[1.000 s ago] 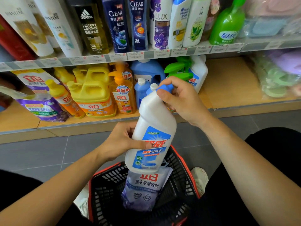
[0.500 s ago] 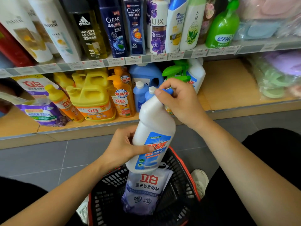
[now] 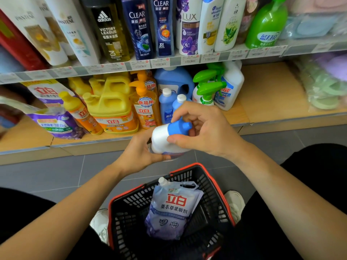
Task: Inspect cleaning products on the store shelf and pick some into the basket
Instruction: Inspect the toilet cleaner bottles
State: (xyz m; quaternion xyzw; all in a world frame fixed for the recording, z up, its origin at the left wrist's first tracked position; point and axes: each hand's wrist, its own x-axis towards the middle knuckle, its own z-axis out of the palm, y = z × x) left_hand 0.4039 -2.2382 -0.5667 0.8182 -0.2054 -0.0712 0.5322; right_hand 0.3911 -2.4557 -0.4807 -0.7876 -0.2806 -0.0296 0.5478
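Hands: L hand [image 3: 139, 156] grips body and R hand [image 3: 204, 130] curls round neck of white cleaner bottle [image 3: 161, 137] w/ blue cap [image 3: 178, 128], tilted cap-toward-camera at frame ctr, above black basket [image 3: 127, 218] holding refill pouch [image 3: 172, 207] at bottom ctr.

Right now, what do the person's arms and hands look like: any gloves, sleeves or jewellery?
The left hand and right hand are bare: no gloves, and no ring or watch shows. The left forearm and right forearm are uncovered to the picture's edge; no sleeve shows.
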